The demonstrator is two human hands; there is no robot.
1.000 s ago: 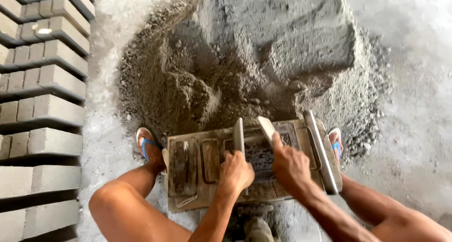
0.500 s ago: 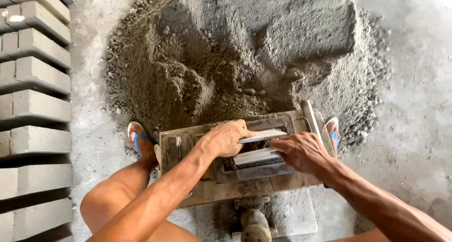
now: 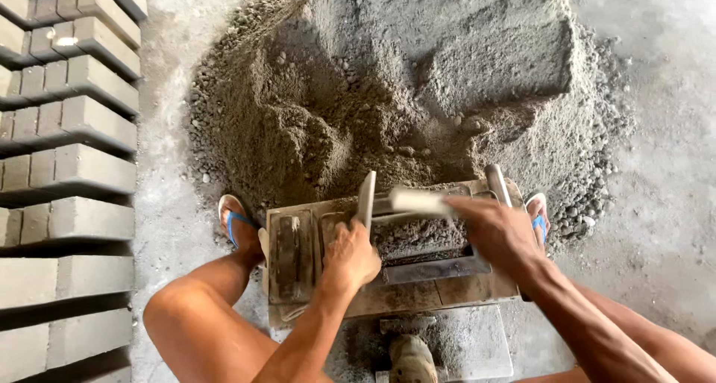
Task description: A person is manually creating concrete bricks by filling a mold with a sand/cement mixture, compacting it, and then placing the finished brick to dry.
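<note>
While I crouch over the wooden brick mould (image 3: 388, 293), my left hand (image 3: 349, 260) is closed around the lower end of a flat upright blade (image 3: 366, 198) at the mould's middle divider, and my right hand (image 3: 498, 234) is wrapped over the near end of a pale flat bar (image 3: 419, 201) lying across the mould's top. Both grips are firm, fingers curled shut on their tools. Between my hands the open compartment holds damp grey mortar mix (image 3: 418, 235), coarse and crumbly, heaped just about to the rim. If I drag the bar unevenly, I judge it could gouge the fill or push clumps over the edge; if the blade tilts, the brick's side may come out ragged. My fingers sit close to the bar's path, so a slip could pinch them against the worn, cement-crusted wood.

Beside the mould, my blue sandal (image 3: 237, 225) rests on the dusty concrete floor (image 3: 664, 226). Just beyond lies the big mound of grey mix (image 3: 388, 92), gravelly at its skirts, cut smooth on one face. Farther left stand rows of finished rectangular bricks (image 3: 67, 152), sharp-edged and matte.
</note>
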